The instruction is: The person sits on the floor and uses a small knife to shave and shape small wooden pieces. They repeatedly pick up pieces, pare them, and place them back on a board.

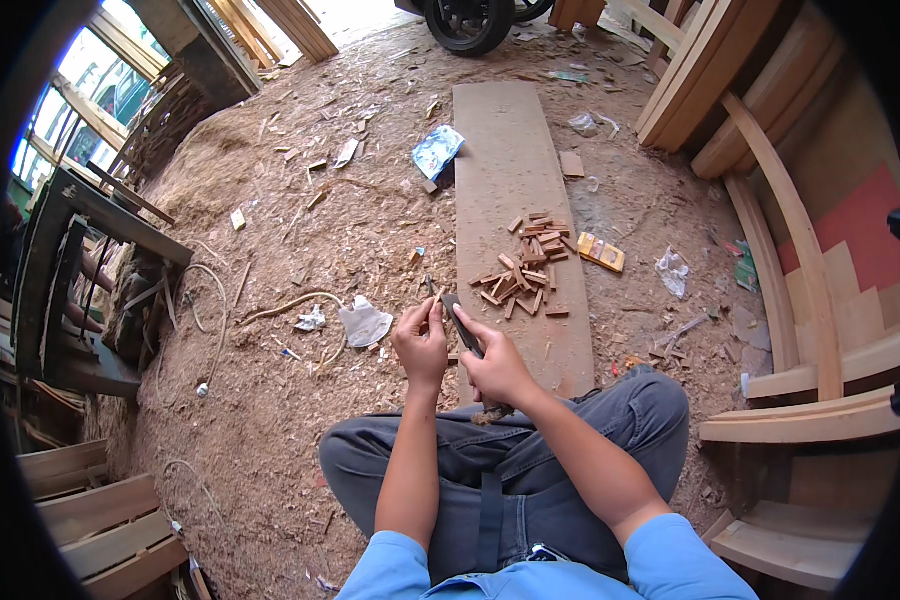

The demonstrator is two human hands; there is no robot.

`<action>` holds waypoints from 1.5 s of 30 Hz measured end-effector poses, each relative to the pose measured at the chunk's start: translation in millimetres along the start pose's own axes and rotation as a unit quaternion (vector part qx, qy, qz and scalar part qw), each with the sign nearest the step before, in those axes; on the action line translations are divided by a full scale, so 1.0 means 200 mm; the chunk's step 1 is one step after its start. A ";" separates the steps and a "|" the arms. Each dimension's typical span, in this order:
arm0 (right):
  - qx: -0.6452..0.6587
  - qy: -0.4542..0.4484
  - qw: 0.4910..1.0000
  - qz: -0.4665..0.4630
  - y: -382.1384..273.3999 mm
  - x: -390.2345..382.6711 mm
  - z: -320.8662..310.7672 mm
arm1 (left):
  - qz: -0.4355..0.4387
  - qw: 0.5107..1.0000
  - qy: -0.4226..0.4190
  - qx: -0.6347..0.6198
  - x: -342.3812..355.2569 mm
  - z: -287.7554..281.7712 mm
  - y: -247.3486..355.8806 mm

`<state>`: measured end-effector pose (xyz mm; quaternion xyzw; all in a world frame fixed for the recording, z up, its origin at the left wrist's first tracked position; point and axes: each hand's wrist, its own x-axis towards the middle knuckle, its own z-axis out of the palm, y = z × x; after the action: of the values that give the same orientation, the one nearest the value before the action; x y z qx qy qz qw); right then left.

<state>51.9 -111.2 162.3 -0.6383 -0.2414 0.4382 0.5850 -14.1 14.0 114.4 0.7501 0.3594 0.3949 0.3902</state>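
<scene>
My left hand (421, 340) pinches a small wood piece (440, 293) between thumb and fingertips, in front of my crossed legs. Wrapped round a dark knife (466, 328), my right hand (500, 372) is closed, with the index finger laid along the tool. The flat tip lies beside the wood piece; I cannot tell whether they touch. The lower end sticks out below my right hand near my lap. Just beyond, a loose pile of small brown wood blocks (525, 278) lies on a long flat board (510, 150).
Sawdust and wood chips cover the ground (260, 400). A yellow packet (601, 252) lies right of the board, a blue-white wrapper (438, 152) at its left. A pale cloth-like scrap (366, 322) and a cord (222, 310) lie left. Timber frames (805, 220) stand right; a black wheel (470, 25) is far ahead.
</scene>
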 end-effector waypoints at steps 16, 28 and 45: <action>0.094 0.266 0.958 0.056 -0.02 0.15 -0.20 | 0.229 0.967 -0.013 0.107 -0.09 0.03 0.01; 0.129 0.009 0.991 0.037 0.08 0.05 0.00 | 0.135 0.985 0.033 0.107 -0.03 0.00 0.00; 0.104 0.262 0.954 0.104 0.21 0.24 -0.20 | 0.211 0.964 -0.049 0.152 -0.09 0.07 -0.07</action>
<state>102.2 -101.4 106.5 -0.6880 0.0343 0.3366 0.6420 -12.2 0.5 92.2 0.8777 0.2294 0.3721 0.1966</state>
